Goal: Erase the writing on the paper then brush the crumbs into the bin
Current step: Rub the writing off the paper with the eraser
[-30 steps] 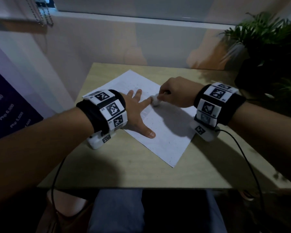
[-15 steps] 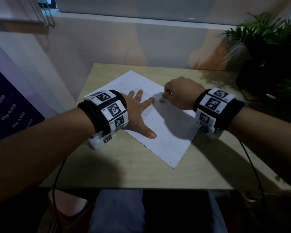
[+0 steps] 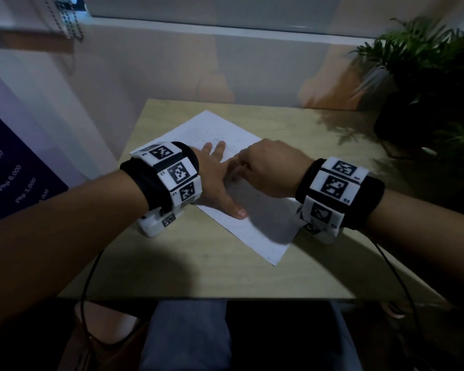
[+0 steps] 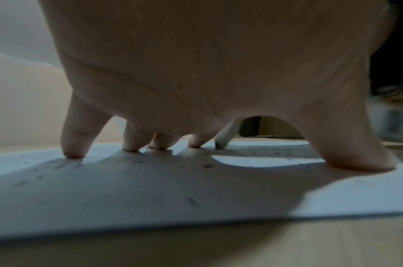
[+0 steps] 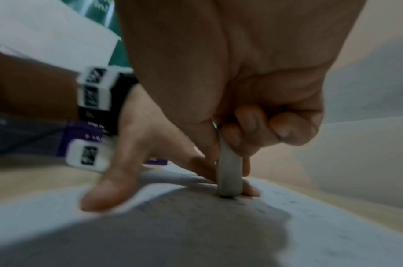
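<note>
- My left hand (image 3: pixel 217 180) lies flat on the paper (image 3: pixel 263 226), fingers straight and spread, gripping nothing; I judge it is there to pin the sheet so it can't slide or crumple under the rubbing
- My right hand (image 3: pixel 268 170) is curled round the eraser (image 5: pixel 230 177), pinching it between thumb and fingers, so I can bear down through its end
- The eraser stands near upright, its bottom edge on the paper just beside my left index finger, keeping the rubbed spot close to where the sheet is held
- The paper sits at an angle on the wooden table (image 3: pixel 198 263), faint writing left toward its far end
- Grey crumbs (image 4: pixel 196 200) lie scattered on the sheet around my left fingertips (image 4: pixel 72 153)
- Erasing looks unfinished and brushing not begun; I see no bin in any view
</note>
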`<state>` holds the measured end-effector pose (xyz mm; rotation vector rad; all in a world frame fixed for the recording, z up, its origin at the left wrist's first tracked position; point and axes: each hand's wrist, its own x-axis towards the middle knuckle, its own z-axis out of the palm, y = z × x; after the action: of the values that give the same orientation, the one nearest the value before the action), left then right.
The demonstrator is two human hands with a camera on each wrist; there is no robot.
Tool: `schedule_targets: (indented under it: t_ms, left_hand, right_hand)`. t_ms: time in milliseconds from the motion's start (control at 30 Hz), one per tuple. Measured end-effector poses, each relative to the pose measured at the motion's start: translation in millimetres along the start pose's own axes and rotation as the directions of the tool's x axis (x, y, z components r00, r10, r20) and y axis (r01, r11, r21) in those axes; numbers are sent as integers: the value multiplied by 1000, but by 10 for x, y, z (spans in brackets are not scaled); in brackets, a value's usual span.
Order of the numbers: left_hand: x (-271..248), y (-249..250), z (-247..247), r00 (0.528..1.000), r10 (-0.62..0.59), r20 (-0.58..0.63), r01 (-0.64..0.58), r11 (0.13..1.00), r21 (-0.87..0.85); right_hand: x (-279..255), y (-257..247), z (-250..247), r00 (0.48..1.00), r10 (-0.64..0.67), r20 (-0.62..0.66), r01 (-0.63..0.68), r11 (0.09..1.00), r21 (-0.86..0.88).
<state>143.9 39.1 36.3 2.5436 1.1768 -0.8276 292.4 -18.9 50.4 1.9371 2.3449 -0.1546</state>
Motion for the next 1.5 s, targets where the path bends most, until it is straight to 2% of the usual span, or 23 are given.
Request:
schedule_targets:
  t_ms: [67,233,300,367,433,500,600,667,733,933,1167,1367,1433,1500]
  left_hand:
    - [-2,7,-1,1000,-2,-9,2,1000,-1]
    - [6,11,25,1000,-21,-16,21,1000,5]
    - [8,2,12,1000,-8,-10,8,1000,-17]
    - [6,-4,0,1000,5,3,-5,1000,-29]
    - [4,4,3,1000,2,-3,-2,1000,-21]
    - [-11,20,14,1000,-12,-22,12,1000,2]
    - [-15,21,25,1000,-20,-19,20,1000,6]
    - [-11,34,5,1000,-14,-18,14,1000,4]
    - [-15,58,-16,1000,-19,-20,19,1000,15]
    - [8,-126,-18,999,11,-40,-7,996,84]
    - [14,-209,73,996,-73,-55,76,996,42]
    - [14,-221,67,997,-68,-40,69,997,28]
    - [1,-212,67,997,-68,-39,69,997,35]
    - [-10,-200,59,997,-69,-43,71,997,42]
  right_hand:
    - [1,44,-33,998,-36,46,32,995,92]
    - [60,213,-86,991,133,-15,-133,991,24]
    - [-4,78,-69,997,71,-5,-71,997,8]
    - [-101,-45,-64,998,-54,42,52,997,54]
    - [-115,-20,-89,994,-88,70,78,988,132]
    - [-44,90,-115,999,1,45,-7,989,146]
    - [-17,92,-75,994,111,-9,-110,991,71]
    - [-67,-60,-26,999,43,-31,-43,999,-2]
    - [-134,-155,3,999,-33,-42,33,999,3]
    - [-128,83,-55,999,-39,-14,41,981,189]
    - [-126,84,-75,997,-79,-3,78,974,214]
    - [-14,158,-60,992,114,-59,-108,989,101]
    - [-86,5,-9,996,59,-63,-58,998,20]
    - [-185,-116,-19,998,-54,-14,55,997,57]
